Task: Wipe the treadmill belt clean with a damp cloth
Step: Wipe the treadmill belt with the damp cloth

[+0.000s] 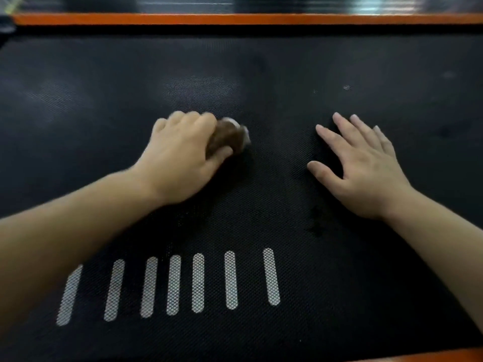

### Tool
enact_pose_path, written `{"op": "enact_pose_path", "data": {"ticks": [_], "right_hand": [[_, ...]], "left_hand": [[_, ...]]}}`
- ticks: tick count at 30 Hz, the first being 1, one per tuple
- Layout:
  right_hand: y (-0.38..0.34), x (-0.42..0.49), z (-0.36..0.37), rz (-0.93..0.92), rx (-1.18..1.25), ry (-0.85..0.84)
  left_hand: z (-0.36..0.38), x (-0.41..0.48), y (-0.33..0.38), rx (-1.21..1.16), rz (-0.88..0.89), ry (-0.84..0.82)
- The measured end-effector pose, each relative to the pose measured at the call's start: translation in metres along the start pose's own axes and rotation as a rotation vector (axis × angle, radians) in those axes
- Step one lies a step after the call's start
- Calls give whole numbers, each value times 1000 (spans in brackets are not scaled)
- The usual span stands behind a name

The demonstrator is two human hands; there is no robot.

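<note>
Brown cloth [231, 137] mostly hidden under the left hand [180, 158], both motion-blurred, folds unreadable. Nearer than the cloth, left forearm [78, 220] covers part of the leftmost white stripe [68, 299]; belt [261, 74] cut off at both sides.

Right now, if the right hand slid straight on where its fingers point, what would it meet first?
Bare belt at first. The right hand lies flat, fingers aimed at the far side, so the orange rail looks like the first obstacle. The cloth in the left hand sits aside.
</note>
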State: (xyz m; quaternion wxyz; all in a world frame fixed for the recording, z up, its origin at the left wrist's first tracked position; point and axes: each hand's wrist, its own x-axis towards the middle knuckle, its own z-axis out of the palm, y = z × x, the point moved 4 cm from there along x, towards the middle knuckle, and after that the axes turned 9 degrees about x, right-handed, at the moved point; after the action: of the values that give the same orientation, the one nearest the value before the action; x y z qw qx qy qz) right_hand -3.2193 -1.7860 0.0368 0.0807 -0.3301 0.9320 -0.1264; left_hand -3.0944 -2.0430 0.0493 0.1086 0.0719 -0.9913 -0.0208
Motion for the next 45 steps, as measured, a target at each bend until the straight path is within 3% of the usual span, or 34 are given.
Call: {"op": "enact_pose_path", "data": {"ticks": [4,6,8,12,16,18,20,22,25,27,29,32,34,36,39,41,45], "right_hand": [[-1,-1,0,2,-4,-3],[-1,-1,0,7,-2,-1],[-1,0,-1,7,0,1],[-1,1,-1,9,2,8],[-1,1,-1,1,18,28],[-1,2,-1,3,26,32],[0,3,-2,11,36,34],[0,2,-2,12,36,37],[0,2,-1,8,41,38],[1,3,-2,2,50,46],[3,3,-2,-2,67,51],[3,3,-1,-13,94,52],[3,2,-1,-13,98,64],[2,1,-1,-10,105,65],[2,0,-3,-12,113,65],[2,0,-3,-14,107,57],[0,1,-2,-26,76,52]], "left_hand": [[-10,-77,70,-137,323,16],[-9,-83,78,-146,357,-28],[-5,-49,69,-37,263,43],[10,25,42,-3,-37,1],[0,-30,102,-92,286,99],[2,-42,111,-148,340,76],[4,-8,101,-4,301,110],[13,54,76,123,102,56],[25,116,42,57,-115,-81],[26,102,54,49,-76,-35],[15,53,84,12,72,92],[10,0,105,-96,284,69],[12,32,94,20,237,60],[23,95,70,161,27,17],[32,166,33,63,-239,-128],[35,158,45,55,-225,-103],[26,72,102,-4,43,138]]}}
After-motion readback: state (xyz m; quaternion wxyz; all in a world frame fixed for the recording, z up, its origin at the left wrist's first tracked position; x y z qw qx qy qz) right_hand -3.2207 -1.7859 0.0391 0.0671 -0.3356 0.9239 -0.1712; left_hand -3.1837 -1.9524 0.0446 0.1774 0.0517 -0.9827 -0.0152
